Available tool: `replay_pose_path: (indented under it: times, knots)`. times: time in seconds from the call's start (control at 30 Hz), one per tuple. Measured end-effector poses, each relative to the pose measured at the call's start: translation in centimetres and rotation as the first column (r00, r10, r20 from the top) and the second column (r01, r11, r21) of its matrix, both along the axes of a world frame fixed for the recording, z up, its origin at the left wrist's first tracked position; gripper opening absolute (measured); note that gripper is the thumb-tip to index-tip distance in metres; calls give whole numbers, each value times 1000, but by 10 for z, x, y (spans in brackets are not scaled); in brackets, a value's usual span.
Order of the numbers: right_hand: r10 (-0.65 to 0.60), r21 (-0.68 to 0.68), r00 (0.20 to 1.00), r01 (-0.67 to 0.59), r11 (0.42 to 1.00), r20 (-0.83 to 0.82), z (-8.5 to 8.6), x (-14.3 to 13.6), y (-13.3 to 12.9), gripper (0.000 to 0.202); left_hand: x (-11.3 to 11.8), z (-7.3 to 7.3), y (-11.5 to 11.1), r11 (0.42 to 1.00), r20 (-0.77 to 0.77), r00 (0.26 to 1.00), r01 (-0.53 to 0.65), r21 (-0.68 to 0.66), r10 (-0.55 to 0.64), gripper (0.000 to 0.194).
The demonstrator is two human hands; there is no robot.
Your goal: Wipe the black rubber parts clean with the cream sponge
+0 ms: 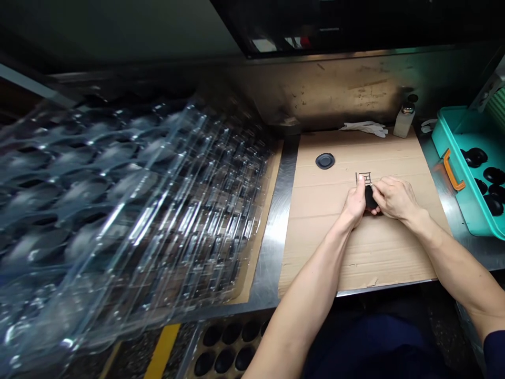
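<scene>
Cardboard covers the steel table. Left hand and right hand both pinch one black part (mostly hidden); hold it low, fingertips at edges.

Two hands meet on the cardboard, the left hand and right hand, with one small black part pinched between their fingers. Just beyond the fingertips lies one dark rounded cap. Farther past them, one white glove and one white bottle. Off to the right of the right fingers sits one teal bin with about five black pieces showing. Well left of the fingers, one stack of clear trays, too blurred to count
</scene>
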State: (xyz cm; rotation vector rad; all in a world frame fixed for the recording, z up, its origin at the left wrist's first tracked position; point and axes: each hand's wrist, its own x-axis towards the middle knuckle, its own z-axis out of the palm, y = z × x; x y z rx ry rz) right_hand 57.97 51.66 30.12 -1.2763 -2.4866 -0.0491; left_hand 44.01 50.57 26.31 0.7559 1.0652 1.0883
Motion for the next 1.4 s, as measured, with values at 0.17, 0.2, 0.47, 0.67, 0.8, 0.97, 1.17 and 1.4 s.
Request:
replay_pose_path:
  times: [0.17, 0.2, 0.47, 0.67, 0.8, 0.97, 1.17, 1.4]
  knots:
    - [-15, -10, 999, 15, 1000, -45, -1, 2, -1, 31, -2, -4, 0, 999, -51, 999, 15, 41, -13, 79]
    - [-13, -20, 998, 12, 1000, -54, -1, 3, -1, 30, -2, -4, 0, 998, -60, 998, 36, 53, -33, 81]
    - [-29, -63, 998, 26, 998, -56, 0, 11, 2, 33, -5, 3, 1, 983, -152, 979, 154, 100, -138, 90]
    - [-271, -134, 957, 284, 950, 103, 9, 44, 13, 34, -30, 21, -8, 922, -333, 893, -185, 340, 302, 82]
    - [-280, -49, 951, 288, 956, 129, 13, 47, 4, 44, -50, 34, -24, 644, -491, 535, -135, 753, 687, 99]
    - [-38, -350, 973, 118, 929, 227, 13, 35, -12, 47, -59, 43, -34, 465, -454, 320, 46, 884, 831, 109]
    - [-52, -225, 996, 35, 974, -69, 6, 28, -3, 39, -59, 42, -37, 489, -478, 299, 44, 871, 826, 90]
    - [-76, -256, 991, 101, 961, 109, -10, 14, -6, 36, -76, 3, -8, 881, -872, 179, 56, 471, 455, 42]
